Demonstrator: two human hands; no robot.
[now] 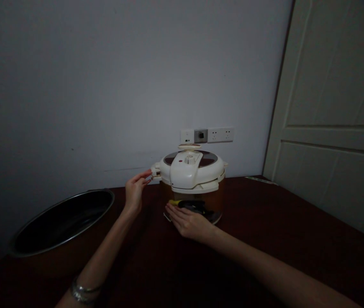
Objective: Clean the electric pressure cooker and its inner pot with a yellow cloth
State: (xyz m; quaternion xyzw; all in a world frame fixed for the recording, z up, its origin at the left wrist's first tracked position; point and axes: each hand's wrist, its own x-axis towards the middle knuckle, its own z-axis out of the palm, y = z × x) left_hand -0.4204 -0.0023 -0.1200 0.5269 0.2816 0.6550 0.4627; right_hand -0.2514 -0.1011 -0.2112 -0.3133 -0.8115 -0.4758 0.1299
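Note:
An electric pressure cooker [190, 184] with a cream lid [192, 169] and a brown body stands on the dark red-brown table [265, 222] by the wall. My left hand [136, 190] reaches to the lid's left handle tab, fingers stretched out and touching it. My right hand [188, 221] lies flat and open against the lower front of the cooker, next to its dark control panel [196, 207]. A bracelet [84, 291] is on my left wrist.
A large dark metal basin [63, 220] sits at the left on the table. A strip of white wall sockets [206, 135] is right behind the cooker. A white panelled door [335, 119] stands at the right.

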